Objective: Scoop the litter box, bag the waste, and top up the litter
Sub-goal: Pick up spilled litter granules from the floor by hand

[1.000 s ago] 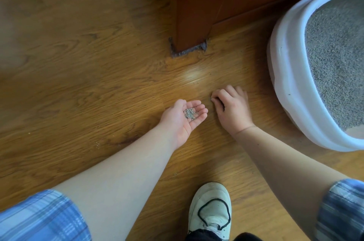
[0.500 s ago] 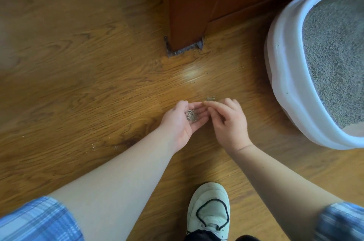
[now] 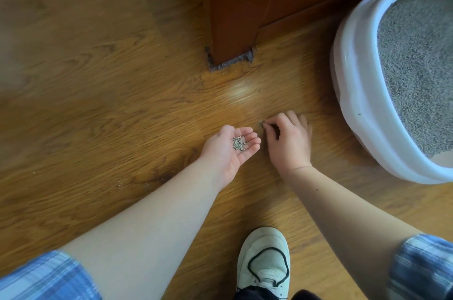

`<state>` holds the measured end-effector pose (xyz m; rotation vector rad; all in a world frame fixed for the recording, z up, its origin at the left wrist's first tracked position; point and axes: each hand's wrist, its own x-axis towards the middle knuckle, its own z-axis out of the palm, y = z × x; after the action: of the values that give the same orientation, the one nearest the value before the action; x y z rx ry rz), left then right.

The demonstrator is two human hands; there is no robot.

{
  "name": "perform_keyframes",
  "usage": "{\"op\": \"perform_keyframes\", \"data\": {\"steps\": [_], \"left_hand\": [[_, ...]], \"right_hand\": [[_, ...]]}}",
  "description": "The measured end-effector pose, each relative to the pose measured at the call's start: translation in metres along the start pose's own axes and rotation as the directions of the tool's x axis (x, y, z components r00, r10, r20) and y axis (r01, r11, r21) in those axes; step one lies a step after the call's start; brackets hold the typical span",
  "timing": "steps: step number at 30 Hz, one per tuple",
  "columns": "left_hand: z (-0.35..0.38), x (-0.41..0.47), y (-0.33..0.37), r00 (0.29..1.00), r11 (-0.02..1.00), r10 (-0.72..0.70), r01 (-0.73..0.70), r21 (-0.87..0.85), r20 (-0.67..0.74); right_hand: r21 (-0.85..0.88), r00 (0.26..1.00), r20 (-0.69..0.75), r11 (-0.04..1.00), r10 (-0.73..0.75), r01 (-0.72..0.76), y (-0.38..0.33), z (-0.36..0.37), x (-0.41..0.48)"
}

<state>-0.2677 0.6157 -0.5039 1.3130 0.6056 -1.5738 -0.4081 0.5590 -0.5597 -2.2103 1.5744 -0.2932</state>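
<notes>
A white litter box filled with grey litter stands on the wooden floor at the right. My left hand is cupped palm up just above the floor, holding a small pile of grey litter grains. Beside it my right hand rests palm down on the floor, its fingertips pinched at a few spilled grains. Both hands are left of the box and apart from it.
A reddish wooden furniture leg stands on the floor beyond my hands, with grey dust at its base. Stray grains dot the floor at the lower left. My white shoe is at the bottom centre.
My right hand had moved to the left palm, then went back to the floor and now pinches at more grains. The left hand stayed cupped with its pile.
</notes>
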Motion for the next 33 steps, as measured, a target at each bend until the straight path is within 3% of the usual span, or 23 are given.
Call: {"op": "perform_keyframes", "data": {"steps": [7,10,14,18,21,25,33], "left_hand": [[0.003,0.003,-0.001,0.999,1.000,-0.011,0.011,0.001,-0.041],[0.004,0.004,-0.002,0.999,1.000,-0.007,0.008,0.007,-0.037],[-0.001,0.003,-0.003,1.000,0.999,-0.019,0.019,0.031,0.015],[-0.005,0.002,-0.004,1.000,1.000,-0.014,0.014,-0.023,0.005],[-0.008,0.000,-0.003,1.000,1.000,-0.024,0.024,-0.011,-0.006],[-0.010,-0.002,0.000,1.000,0.999,-0.029,0.029,-0.016,0.001],[-0.006,0.002,0.001,1.000,0.999,-0.024,0.024,-0.028,-0.011]], "right_hand": [[-0.135,0.994,0.047,0.985,-0.101,0.106,0.000,0.002,0.006],[-0.011,0.988,0.073,0.990,-0.138,0.139,-0.005,-0.004,0.002],[0.172,0.950,0.107,0.947,-0.293,0.273,-0.020,-0.014,-0.022],[0.226,0.991,0.003,0.966,-0.131,0.127,-0.011,-0.013,-0.019],[0.184,0.998,0.039,0.982,-0.042,0.034,-0.002,-0.012,-0.004],[0.133,0.993,0.104,0.990,-0.061,0.046,-0.006,-0.008,0.004],[0.075,0.995,0.052,0.994,-0.087,0.083,-0.001,0.004,0.006]]}}
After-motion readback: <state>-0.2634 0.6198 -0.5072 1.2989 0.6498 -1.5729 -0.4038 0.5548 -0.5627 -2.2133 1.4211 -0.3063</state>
